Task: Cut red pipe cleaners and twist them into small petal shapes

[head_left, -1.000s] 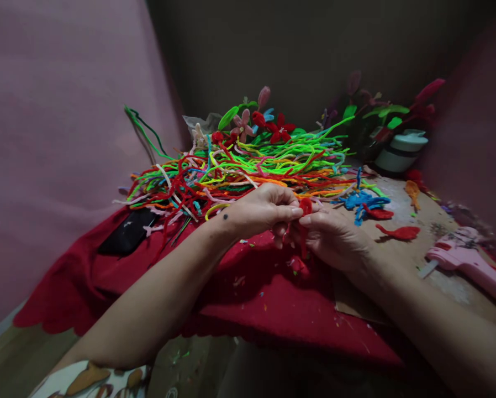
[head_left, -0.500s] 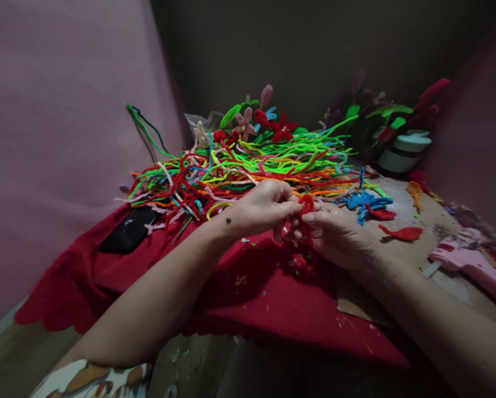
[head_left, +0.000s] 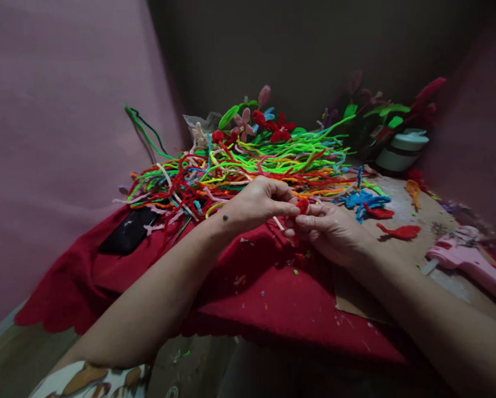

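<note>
Between my two hands is a bent red pipe cleaner, partly covered by fingers. My left hand pinches it from the left with thumb and forefinger. From the right, my right hand grips the same piece, its thumb lying along the front. Both hands are closed and nearly touch, held above the front of the red tablecloth. Just behind them spreads a heap of loose pipe cleaners in green, red, orange, yellow and white. Red petal-shaped pieces lie right of my right hand.
A pink glue gun rests on cardboard at right. Near it are a blue pipe-cleaner piece and an orange one. A black phone lies at left. Fuzzy flowers and a lidded container stand behind.
The red pipe cleaner's loop, taller and open before, now shows as a smaller, tighter bit between the fingertips. Both hands stay in nearly the same place.
</note>
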A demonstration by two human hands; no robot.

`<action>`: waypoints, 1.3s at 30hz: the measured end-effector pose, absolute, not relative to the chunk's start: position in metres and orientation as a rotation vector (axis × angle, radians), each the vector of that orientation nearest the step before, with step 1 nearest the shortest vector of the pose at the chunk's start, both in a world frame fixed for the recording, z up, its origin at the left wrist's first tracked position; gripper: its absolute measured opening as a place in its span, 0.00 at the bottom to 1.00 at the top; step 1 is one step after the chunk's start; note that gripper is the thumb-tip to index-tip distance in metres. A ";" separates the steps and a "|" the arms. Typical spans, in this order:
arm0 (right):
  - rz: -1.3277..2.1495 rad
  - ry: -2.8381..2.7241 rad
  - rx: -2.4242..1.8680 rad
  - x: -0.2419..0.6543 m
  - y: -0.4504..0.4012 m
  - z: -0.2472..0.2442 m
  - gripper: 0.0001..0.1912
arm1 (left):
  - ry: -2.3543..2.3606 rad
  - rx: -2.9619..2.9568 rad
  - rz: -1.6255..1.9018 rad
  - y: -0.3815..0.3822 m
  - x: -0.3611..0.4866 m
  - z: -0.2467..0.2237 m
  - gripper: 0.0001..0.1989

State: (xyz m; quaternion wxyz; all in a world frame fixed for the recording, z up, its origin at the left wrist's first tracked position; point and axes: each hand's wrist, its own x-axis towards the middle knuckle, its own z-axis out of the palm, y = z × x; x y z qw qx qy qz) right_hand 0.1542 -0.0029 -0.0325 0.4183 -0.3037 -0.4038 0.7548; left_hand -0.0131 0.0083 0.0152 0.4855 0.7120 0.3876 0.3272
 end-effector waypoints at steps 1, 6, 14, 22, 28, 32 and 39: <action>1.891 -1.003 -0.759 0.154 -0.003 -0.032 0.10 | 0.927 1.702 0.800 0.009 -0.013 0.015 0.05; 1.901 -1.014 -0.683 0.154 -0.002 -0.034 0.06 | 0.833 1.454 0.736 0.009 -0.014 0.013 0.08; 1.900 -1.100 -0.685 0.155 -0.003 -0.031 0.08 | 0.723 1.388 0.668 0.012 -0.015 0.008 0.08; 1.973 -1.162 -0.740 0.155 -0.007 -0.033 0.09 | 0.872 1.440 0.548 0.013 -0.017 0.015 0.07; 1.915 -1.098 -0.728 0.155 -0.004 -0.030 0.08 | 0.869 1.476 0.645 0.010 -0.015 0.015 0.08; 1.856 -1.023 -0.651 0.154 -0.002 -0.032 0.05 | 0.836 1.537 0.739 0.008 -0.014 0.013 0.07; 1.911 -0.945 -0.621 0.154 -0.001 -0.032 0.07 | 0.764 1.429 0.740 0.012 -0.014 0.004 0.07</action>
